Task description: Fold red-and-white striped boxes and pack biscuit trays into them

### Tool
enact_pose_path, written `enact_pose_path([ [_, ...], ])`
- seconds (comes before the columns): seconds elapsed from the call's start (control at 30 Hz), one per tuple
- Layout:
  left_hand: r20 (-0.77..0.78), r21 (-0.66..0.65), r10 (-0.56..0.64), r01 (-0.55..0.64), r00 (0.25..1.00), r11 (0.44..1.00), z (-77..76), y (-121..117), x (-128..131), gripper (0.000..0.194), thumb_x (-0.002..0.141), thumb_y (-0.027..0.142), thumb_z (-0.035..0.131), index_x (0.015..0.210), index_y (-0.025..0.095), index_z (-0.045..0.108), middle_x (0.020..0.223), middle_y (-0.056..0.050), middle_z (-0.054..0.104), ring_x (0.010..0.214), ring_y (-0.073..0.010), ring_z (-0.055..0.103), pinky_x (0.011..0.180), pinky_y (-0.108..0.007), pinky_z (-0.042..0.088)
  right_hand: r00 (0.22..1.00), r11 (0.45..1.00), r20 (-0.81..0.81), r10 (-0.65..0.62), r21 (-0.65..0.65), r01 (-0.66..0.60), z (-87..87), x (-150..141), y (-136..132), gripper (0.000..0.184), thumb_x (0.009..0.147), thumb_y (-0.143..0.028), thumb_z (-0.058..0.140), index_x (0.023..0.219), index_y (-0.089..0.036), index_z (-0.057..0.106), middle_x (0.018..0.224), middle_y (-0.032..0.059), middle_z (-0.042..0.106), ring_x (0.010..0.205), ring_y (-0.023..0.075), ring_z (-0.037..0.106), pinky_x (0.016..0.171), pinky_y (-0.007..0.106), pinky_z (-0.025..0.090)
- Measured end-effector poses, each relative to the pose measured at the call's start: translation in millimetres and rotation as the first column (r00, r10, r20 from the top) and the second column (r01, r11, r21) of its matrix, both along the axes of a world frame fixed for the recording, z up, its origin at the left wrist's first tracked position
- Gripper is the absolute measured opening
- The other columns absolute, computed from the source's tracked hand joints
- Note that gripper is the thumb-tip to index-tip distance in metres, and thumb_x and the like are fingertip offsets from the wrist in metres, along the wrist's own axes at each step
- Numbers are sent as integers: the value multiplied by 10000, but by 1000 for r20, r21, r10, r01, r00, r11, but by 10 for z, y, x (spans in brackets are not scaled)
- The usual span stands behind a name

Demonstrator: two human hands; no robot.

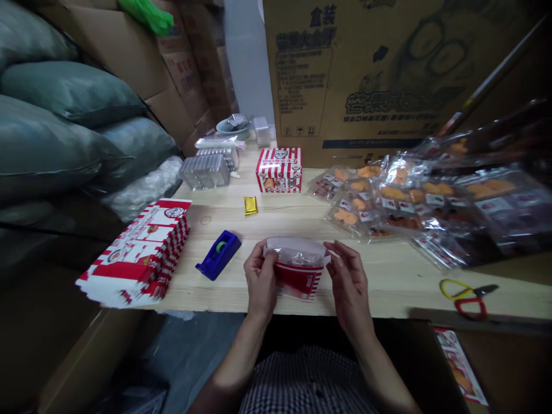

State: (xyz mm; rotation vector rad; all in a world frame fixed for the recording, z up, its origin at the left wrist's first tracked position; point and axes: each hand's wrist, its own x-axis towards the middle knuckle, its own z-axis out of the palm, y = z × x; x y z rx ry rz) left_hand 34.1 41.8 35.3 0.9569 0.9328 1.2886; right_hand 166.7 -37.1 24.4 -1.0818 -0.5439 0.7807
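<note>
Both hands hold a small red-and-white striped box point(299, 275) at the near edge of the wooden table point(388, 276). The box's top flap is open and a clear plastic packet shows inside. My left hand point(261, 282) pinches the box's left side. On the right side, my right hand point(349, 284) grips it with the fingers at the open flap.
A stack of flat striped cartons point(140, 253) lies at the left, with a blue tape dispenser point(218, 254) beside it. A finished striped box point(279, 169), a yellow sachet point(250, 205), clear trays point(207, 171), several snack packets point(414, 198) and scissors point(468, 296) lie around. Large cardboard boxes point(388, 69) stand behind.
</note>
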Motion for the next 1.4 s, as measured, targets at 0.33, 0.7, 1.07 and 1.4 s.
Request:
enact_pose_path([
  [0.33, -95, 98, 189, -179, 977, 979, -24, -210, 99, 152, 865, 214, 606, 1001, 176, 662, 880, -9, 657, 791, -141, 573, 720, -202, 461, 981, 999, -190, -30, -31, 24, 137, -313, 78, 243, 875, -335, 650, 1078, -220, 720, 1097, 48, 743, 1001, 220, 659, 864, 326, 496],
  [0.7, -115, 79, 134, -125, 984, 989, -21, -218, 25, 190, 930, 325, 566, 955, 170, 672, 844, -18, 648, 780, -156, 556, 697, -215, 445, 997, 996, -2, -80, -48, 80, 149, -299, 137, 225, 924, -349, 566, 1000, -202, 718, 980, 44, 726, 891, 203, 644, 779, 308, 472],
  [1.07, -47, 9, 43, -42, 998, 999, 1, -116, -6, 140, 863, 195, 597, 982, 172, 667, 846, -2, 648, 764, -129, 559, 693, -195, 452, 991, 988, -34, -128, -90, 124, 109, -311, 229, 293, 836, -268, 650, 1122, -219, 692, 1006, 38, 728, 760, 157, 622, 658, 259, 483],
  [1.4, 129, -54, -205, 214, 970, 975, 99, -18, -95, 302, 867, 299, 662, 1138, 167, 678, 993, -62, 716, 852, -169, 644, 804, -253, 487, 982, 994, -165, -95, -70, 84, 97, -227, 271, 197, 810, -279, 675, 986, -209, 730, 973, 40, 756, 844, 220, 653, 752, 319, 498],
])
